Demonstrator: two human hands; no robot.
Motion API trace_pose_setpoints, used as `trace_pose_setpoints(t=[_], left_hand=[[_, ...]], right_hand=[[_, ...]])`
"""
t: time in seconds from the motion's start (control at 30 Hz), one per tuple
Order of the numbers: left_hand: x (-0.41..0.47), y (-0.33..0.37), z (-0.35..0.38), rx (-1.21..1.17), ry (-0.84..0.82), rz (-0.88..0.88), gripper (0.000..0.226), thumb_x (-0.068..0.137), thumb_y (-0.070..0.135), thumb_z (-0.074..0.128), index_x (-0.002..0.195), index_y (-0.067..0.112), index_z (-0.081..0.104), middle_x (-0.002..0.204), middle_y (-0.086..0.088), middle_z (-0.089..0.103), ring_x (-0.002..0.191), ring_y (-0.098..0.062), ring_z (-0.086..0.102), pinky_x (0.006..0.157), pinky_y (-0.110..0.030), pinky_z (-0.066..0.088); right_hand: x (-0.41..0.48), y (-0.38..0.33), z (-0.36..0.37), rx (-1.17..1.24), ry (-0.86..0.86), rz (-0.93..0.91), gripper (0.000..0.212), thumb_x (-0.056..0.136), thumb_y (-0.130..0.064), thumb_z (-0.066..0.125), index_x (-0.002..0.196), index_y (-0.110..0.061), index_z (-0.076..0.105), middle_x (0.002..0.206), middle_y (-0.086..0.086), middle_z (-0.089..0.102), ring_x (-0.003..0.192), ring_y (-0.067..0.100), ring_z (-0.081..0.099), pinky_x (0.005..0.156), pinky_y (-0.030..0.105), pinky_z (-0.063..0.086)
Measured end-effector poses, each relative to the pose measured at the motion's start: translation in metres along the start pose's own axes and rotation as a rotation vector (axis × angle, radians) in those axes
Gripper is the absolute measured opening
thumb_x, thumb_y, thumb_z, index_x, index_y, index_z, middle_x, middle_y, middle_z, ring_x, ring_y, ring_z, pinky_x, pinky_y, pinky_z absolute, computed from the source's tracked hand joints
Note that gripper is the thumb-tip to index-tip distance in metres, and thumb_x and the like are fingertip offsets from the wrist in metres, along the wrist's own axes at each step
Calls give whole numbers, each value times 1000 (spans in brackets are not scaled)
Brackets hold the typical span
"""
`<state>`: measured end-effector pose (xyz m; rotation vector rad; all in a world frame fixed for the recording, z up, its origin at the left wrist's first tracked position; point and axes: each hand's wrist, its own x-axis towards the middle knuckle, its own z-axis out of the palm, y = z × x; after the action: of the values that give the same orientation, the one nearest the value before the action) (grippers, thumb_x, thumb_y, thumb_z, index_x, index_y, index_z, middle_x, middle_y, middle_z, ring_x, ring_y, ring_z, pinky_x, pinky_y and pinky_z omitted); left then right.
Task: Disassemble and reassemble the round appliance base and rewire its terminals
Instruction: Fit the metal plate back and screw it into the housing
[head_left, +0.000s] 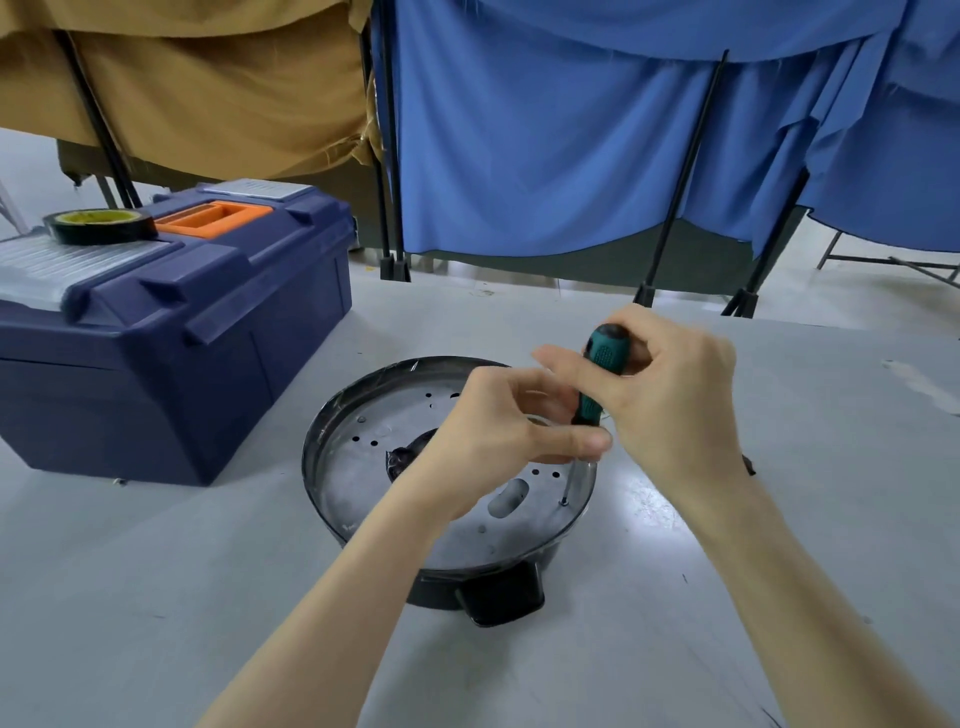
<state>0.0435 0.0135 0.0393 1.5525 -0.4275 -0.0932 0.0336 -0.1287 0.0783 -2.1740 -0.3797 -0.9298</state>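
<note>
The round appliance base (318, 470) sits mid-table straight before you, its perforated metal plate (363, 483) facing up. Expect a stiff, fairly light shell that may skate on the smooth table (156, 571); steady it by the black rim or the near black tab (501, 597), not the holes. Your right hand (670, 395) has its fingers curled round the screwdriver (602, 364) handle. Your left hand (498, 426) pinches the tool where handle meets shaft. The tip meets a small screw (563, 502) by the near right rim. Far left, well apart, stands a blue toolbox (171, 338) bearing a tape roll (98, 226). Your left wrist crosses the plate and hides its middle
</note>
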Motion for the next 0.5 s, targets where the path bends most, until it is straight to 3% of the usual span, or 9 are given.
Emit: trace_pose_setpoints(t=[0.07,0.13,0.2,0.27,0.3,0.37,0.43,0.5], left_hand=[[1,2,6,50,-15,26,15,82,5,76,93,-1,68,80,-14,74,77,-30,74,79,-45,60],[3,2,7,45,-35,9,8,89,2,66,95,-3,68,81,-14,74,78,-31,74,81,-45,60],[2,1,2,24,-67,-29,15,96,0,55,102,-5,68,86,-14,75,85,-30,74,83,-41,59],[1,-1,-6,21,-117,-59,22,100,2,48,109,-4,67,96,-14,75,93,-28,73,84,-35,58],[0,-2,-9,12,-139,-64,23,101,3,47,111,-3,66,100,-13,75,96,-26,72,85,-33,58],[-2,-3,-8,-31,-139,-68,20,98,8,55,113,1,66,101,-11,75,98,-26,72,88,-34,57],[-1,-5,-2,-19,-76,-44,18,88,16,71,104,8,69,89,-9,76,93,-27,73,90,-42,57],[2,-7,3,7,-39,-7,8,84,14,75,92,13,72,79,-7,76,81,-22,74,84,-40,60]], right_hand=[[-2,-4,1,-115,57,2,55,68,-60,76,64,-11,51,48,-1,43,47,22,37,48,28,34],[0,-2,-3,-102,-4,55,59,69,-66,69,68,-8,59,54,0,55,53,21,51,56,35,46],[3,1,-12,123,-203,91,43,80,-53,68,97,-14,72,87,-7,73,85,8,69,82,33,56],[4,2,-17,333,-392,82,34,90,-28,68,122,-17,66,110,-7,72,102,1,67,95,28,53],[5,4,-17,361,-410,64,31,90,-20,69,120,-16,67,107,-5,73,100,2,69,93,28,55],[6,3,-12,287,-273,44,20,85,-18,75,104,-13,72,92,-4,75,85,6,72,84,31,58],[5,-1,-2,169,-94,43,17,80,-21,79,91,-10,72,78,-3,72,72,12,70,74,34,59],[0,-5,8,13,30,30,19,80,-26,78,80,-13,65,65,-4,63,61,20,61,63,36,53]])
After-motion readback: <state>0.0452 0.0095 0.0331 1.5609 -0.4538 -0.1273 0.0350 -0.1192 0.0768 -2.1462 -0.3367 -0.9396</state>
